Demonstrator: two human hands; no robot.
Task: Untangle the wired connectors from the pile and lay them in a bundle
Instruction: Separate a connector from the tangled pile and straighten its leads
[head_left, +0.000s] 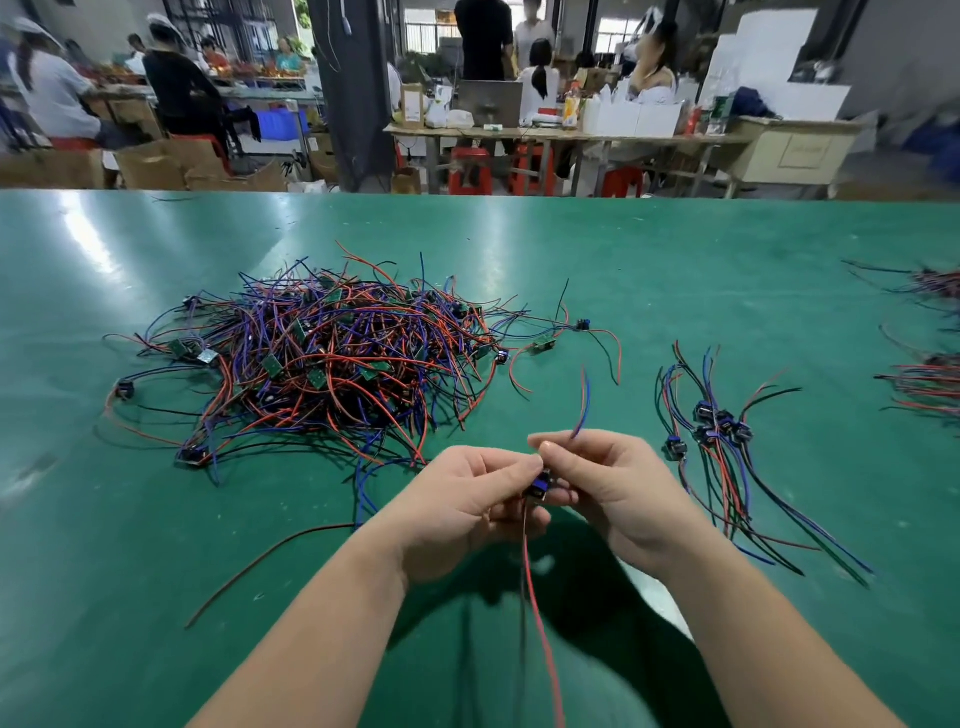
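Note:
A tangled pile of red, blue and black wired connectors (332, 358) lies on the green table (675, 260), left of centre. To the right, a small bundle of sorted connectors (722, 441) lies with its wires roughly parallel. Between them, near the table's front, my left hand (467, 506) and my right hand (608, 488) together pinch one small blue connector (540, 483). Its red wire hangs down towards me, and a blue and red pair sticks up above my right fingers.
More wire bundles (930, 379) lie at the table's right edge. A loose dark wire (260, 561) curves across the table at front left. Beyond the far edge are other workbenches, red stools, cardboard boxes and several people.

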